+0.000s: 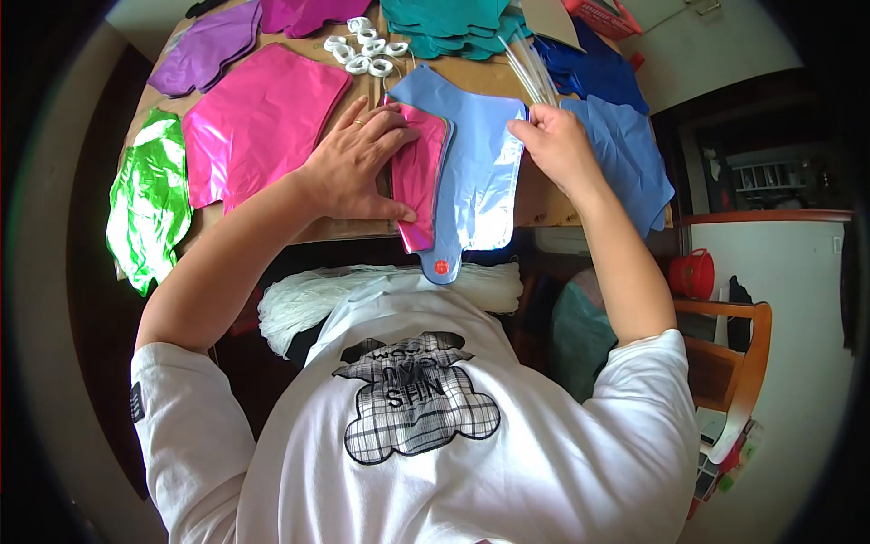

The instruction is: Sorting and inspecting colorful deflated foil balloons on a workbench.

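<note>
A flat, uninflated light blue foil balloon (476, 168) lies in front of me, its narrow tab with a red mark hanging over the table's near edge. On its left part rests a folded pink foil strip (420, 186), with thin edges of other colours showing along its right side. My left hand (362, 159) presses down on this pink strip, fingers spread and thumb at its lower end. My right hand (555, 140) pinches the right edge of the light blue foil balloon between thumb and fingers.
Large pink foil (263, 118), green foil (149, 199), purple foil (207, 50), teal foil (444, 27) and more blue foil (621, 150) surround the work. White ribbon coils (370, 47) and white sticks (530, 68) lie behind. A white strand bundle (299, 304) sits below the table edge.
</note>
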A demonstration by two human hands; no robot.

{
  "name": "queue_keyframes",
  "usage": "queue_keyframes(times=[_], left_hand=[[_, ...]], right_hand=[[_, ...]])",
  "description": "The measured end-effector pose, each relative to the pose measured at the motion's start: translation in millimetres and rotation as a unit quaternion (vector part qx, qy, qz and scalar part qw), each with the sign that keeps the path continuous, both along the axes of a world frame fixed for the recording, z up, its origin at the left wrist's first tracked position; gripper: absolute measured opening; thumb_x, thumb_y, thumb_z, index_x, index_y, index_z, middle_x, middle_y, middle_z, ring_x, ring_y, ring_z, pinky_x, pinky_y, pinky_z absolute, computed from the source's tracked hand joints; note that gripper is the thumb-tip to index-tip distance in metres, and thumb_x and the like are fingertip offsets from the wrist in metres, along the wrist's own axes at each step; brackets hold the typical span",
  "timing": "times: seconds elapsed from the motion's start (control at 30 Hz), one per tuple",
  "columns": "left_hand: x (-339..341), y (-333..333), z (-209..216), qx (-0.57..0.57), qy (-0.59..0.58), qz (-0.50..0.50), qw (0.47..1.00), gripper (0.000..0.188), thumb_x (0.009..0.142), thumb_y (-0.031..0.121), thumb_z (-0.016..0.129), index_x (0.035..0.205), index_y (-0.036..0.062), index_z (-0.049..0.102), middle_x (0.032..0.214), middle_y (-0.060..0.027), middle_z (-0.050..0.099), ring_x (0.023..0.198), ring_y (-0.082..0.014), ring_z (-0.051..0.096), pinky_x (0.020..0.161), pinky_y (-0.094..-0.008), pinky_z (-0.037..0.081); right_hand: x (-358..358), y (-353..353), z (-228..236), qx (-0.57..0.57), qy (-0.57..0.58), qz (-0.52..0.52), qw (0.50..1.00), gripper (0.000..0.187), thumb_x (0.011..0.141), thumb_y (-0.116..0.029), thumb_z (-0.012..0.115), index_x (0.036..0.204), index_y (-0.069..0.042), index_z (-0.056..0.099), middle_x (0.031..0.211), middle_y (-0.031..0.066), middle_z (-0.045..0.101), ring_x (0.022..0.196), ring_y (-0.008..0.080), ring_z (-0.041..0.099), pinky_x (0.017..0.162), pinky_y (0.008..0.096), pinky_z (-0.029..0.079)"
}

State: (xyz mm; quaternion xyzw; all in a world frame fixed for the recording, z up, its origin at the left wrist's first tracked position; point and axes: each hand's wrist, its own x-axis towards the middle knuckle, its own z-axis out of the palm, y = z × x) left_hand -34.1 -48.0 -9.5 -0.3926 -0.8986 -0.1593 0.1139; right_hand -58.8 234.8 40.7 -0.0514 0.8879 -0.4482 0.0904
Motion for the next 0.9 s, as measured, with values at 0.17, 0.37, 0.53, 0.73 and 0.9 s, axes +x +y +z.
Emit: queue_keyframes(times=[0.17,0.37,0.53,0.73,0.9], left_hand=[[1.6,-3.3,-2.9,0.0,-0.005,0.003,1.0,0.099,0.062,0.072,0.07,0.133,0.0067,0.047,0.129,-0.0128,0.046,0.131,-0.029,0.04,0.114,-0.0532,0.021],[-0.8,-5.3,-12.1,-0.002,-0.001,0.027,1.0,0.108,0.06,0.073,0.071,0.133,-0.0001,0.039,0.136,-0.0197,0.042,0.135,-0.0327,0.035,0.116,-0.0509,0.019],[-1.7,-1.6,1.4,0.011,-0.08,0.024,0.996,0.113,0.055,0.067,0.078,0.132,-0.0032,0.033,0.135,-0.0219,0.043,0.135,-0.0334,0.037,0.117,-0.0485,0.018],[-1.9,-3.0,-5.2,0.075,-0.089,0.018,0.993,0.12,0.052,0.058,0.085,0.137,-0.001,0.024,0.131,-0.0197,0.047,0.13,-0.0325,0.042,0.116,-0.0466,0.02],[-1.0,0.0,3.7,0.071,-0.114,0.034,0.99,0.124,0.051,0.054,0.086,0.142,0.0017,0.019,0.131,-0.0183,0.046,0.128,-0.0325,0.043,0.116,-0.0447,0.023]], right_hand=[[15.4,-61.4,27.6,0.198,0.26,0.08,0.942,0.021,0.077,-0.023,0.063,0.077,-0.002,0.061,0.072,0.016,0.065,0.066,0.0331,0.064,0.061,0.0429,0.05],[15.5,-118.3,-16.9,0.345,0.349,0.141,0.86,0.016,0.073,-0.012,0.06,0.085,-0.003,0.064,0.08,0.0139,0.066,0.076,0.0312,0.067,0.069,0.0439,0.052],[14.9,-99.9,-35.0,0.248,0.383,0.156,0.876,0.02,0.071,-0.017,0.068,0.085,-0.004,0.062,0.086,0.0104,0.06,0.083,0.0302,0.058,0.078,0.0419,0.047],[22.8,-87.4,-40.8,0.163,0.373,0.163,0.899,0.034,0.069,-0.021,0.074,0.093,-0.001,0.062,0.097,0.0122,0.06,0.091,0.0302,0.056,0.082,0.0406,0.046],[29.9,-95.3,-46.9,0.199,0.388,0.114,0.893,0.029,0.072,-0.017,0.07,0.094,0.0,0.064,0.094,0.0118,0.063,0.089,0.0306,0.058,0.082,0.0409,0.047]])
